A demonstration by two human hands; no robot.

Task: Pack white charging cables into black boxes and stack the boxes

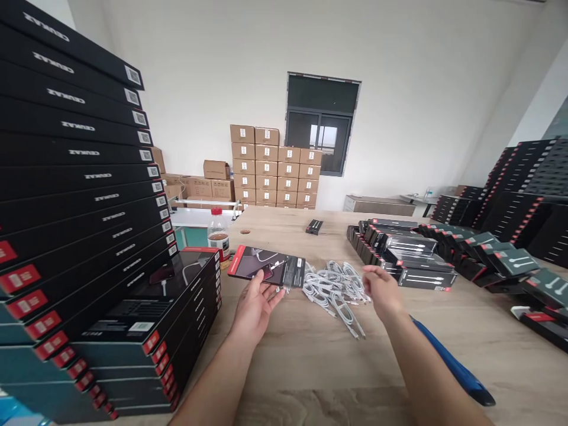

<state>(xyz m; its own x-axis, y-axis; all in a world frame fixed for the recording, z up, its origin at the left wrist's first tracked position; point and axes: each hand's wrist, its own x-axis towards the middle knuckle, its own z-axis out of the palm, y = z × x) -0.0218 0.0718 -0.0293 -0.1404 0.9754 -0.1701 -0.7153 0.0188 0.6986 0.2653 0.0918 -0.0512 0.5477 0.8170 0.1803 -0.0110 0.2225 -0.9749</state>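
A flat black and red box (pixel 267 266) with a phone and cable printed on it is held by my left hand (pixel 256 305), thumb on its face and fingers beneath. To its right, a pile of coiled white cables (pixel 335 287) lies on the wooden table (pixel 310 361). Beside the pile's right edge is my right hand (pixel 380 289), its fingers curled together; whatever they hold, if anything, is too small to make out.
Tall stacks of black boxes (pixel 89 177) stand at the left, near a red-capped bottle (pixel 218 236). Rows of dark boxes (pixel 399 251) line the right. A small box (pixel 314 226) lies farther back. A blue object (pixel 457 367) is beside my right forearm.
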